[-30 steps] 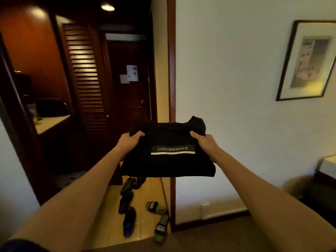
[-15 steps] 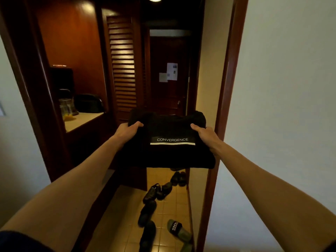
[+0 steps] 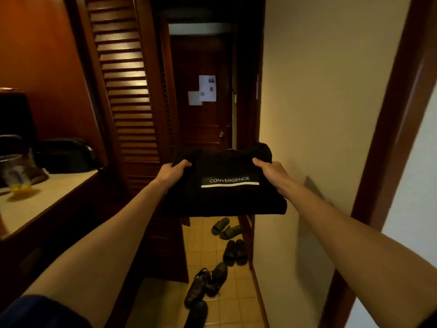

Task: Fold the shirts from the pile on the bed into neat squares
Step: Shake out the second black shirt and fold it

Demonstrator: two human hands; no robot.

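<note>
Gripping folded shirt (image 3: 227,185) edges, both hands; hallway floor (image 3: 203,247) ahead.

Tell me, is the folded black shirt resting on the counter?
No, both the left hand and right hand hold the shirt in midair.

Both bare arms reach straight forward, roughly parallel. The left hand (image 3: 170,174) grips the left edge of a folded black fabric shirt (image 3: 224,185), thumb on top; the right hand (image 3: 272,172) grips its right edge likewise, level with the left.
</note>
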